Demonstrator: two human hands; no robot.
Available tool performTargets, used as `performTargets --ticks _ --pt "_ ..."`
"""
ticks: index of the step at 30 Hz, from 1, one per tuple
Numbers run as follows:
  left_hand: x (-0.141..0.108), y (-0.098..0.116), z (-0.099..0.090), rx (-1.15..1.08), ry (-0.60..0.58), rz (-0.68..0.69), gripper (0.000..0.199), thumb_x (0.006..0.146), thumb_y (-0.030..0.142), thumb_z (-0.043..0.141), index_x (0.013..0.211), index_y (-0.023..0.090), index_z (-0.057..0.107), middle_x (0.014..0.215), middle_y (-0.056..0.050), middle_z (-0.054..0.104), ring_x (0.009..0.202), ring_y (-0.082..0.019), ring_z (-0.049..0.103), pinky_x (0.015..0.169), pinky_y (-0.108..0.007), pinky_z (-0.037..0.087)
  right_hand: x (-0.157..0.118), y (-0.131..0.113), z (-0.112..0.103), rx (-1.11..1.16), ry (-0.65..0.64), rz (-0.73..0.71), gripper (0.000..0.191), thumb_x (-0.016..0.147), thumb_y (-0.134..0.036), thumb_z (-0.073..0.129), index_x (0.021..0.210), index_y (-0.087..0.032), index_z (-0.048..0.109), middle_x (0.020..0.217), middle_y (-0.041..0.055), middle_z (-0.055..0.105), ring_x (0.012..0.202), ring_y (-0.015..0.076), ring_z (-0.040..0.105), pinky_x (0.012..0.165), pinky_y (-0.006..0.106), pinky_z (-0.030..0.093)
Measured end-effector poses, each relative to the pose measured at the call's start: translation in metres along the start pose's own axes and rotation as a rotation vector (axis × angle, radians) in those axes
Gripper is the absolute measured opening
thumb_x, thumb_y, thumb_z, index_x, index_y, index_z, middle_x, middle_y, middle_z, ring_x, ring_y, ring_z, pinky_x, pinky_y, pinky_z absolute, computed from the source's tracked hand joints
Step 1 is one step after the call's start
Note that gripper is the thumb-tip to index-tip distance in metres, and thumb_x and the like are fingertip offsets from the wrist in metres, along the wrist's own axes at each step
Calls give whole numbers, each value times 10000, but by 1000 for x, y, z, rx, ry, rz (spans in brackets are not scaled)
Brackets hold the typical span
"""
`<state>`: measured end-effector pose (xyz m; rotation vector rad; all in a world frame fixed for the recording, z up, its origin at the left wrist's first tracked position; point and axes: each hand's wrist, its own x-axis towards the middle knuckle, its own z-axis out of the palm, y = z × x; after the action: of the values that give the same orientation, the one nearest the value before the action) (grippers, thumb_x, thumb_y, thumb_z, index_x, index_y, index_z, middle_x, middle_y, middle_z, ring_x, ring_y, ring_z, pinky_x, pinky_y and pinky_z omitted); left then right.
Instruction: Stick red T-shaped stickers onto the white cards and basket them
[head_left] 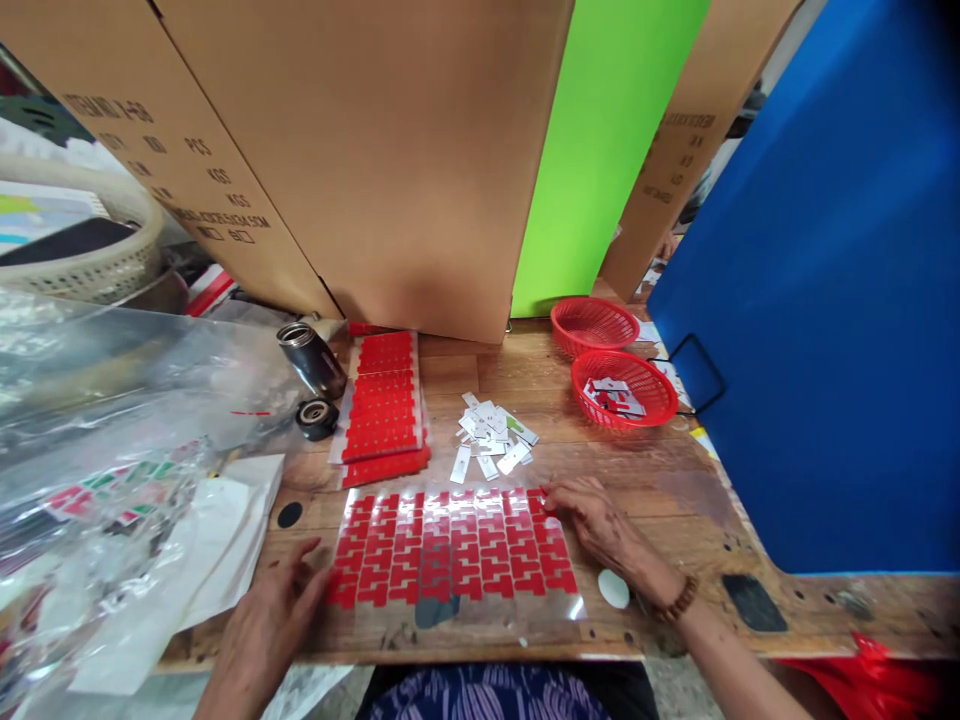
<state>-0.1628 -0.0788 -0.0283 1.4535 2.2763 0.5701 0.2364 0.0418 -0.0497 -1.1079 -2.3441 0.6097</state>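
Observation:
A clear sheet of red T-shaped stickers point(465, 545) lies flat in front of me at the table's near side. My left hand point(281, 600) rests by the sheet's left edge, fingers loosely apart, with the thumb close to the red pieces. At the upper right corner of the sheet, my right hand point(596, 515) has its thumb and forefinger pinched together at a red piece; whether the piece is lifted cannot be made out. Beyond the sheet is a loose pile of small white tags point(491, 435). More red sticker sheets point(382, 400) are stacked to the left of the pile.
Two red baskets stand at the right back; the nearer basket point(660, 385) contains white tags. A dark flask point(313, 360) and its lid point(316, 418) stand at left, beside plastic bags point(150, 380). Cardboard point(360, 150), a green panel point(600, 150) and a blue panel point(840, 330) wall the table.

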Motion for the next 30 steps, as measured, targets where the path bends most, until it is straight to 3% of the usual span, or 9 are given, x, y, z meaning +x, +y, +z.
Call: performTargets --ticks 4,6,11,15,18,23,27,30 --pt "2 25 11 -1 52 141 463 787 508 516 1087 175 634 833 -89 713 737 -250 677 683 -374 533 27 0 -8 -7 50 65 258 871 -65 393 898 -169 628 880 66 656 819 189 579 779 326 444" --pt "-1 46 26 -60 45 217 412 822 475 502 1091 194 639 865 -85 724 765 -243 689 714 -379 548 45 1 -5 -15 52 41 232 886 -91 412 936 -161 627 942 84 646 878 197 571 808 323 436" --pt "-17 91 72 -114 -77 501 317 882 321 493 1152 218 623 1059 -103 709 952 -234 679 844 -389 549 79 1 8 -131 -88 -13 224 885 -98 422 881 -167 635 943 89 622 904 213 508 841 343 372" --pt "-20 98 98 -10 -149 787 367 868 236 526 1229 219 592 1310 -115 592 1255 -300 503 997 -506 457 84 3 10 -138 -114 21 183 850 -88 452 823 -165 615 898 78 603 864 209 486 846 351 335" --pt "-19 94 109 42 -199 847 383 846 235 561 1226 218 600 1327 -117 578 1283 -337 464 992 -549 449 86 5 7 -103 -134 62 162 789 -53 488 851 -163 590 898 62 593 845 186 503 790 295 352" --pt "-20 94 104 -121 -268 737 350 865 238 535 1203 222 623 1312 -108 594 1284 -304 468 1022 -531 423 88 8 3 -20 -151 159 127 735 -52 520 752 -175 544 689 1 561 648 139 479 609 237 322" --pt "-8 107 78 -457 -273 325 303 898 310 492 1138 215 651 1164 -97 682 1096 -235 620 992 -447 453 79 5 -2 43 -103 229 100 759 -102 525 706 -185 508 616 -26 531 585 124 454 555 233 300" --pt "7 119 64 -770 -183 85 306 828 381 589 1035 173 674 1046 -100 706 966 -216 661 899 -385 502 64 -8 -1 202 42 319 76 811 -188 519 741 -190 492 670 -19 562 609 128 496 556 235 342"
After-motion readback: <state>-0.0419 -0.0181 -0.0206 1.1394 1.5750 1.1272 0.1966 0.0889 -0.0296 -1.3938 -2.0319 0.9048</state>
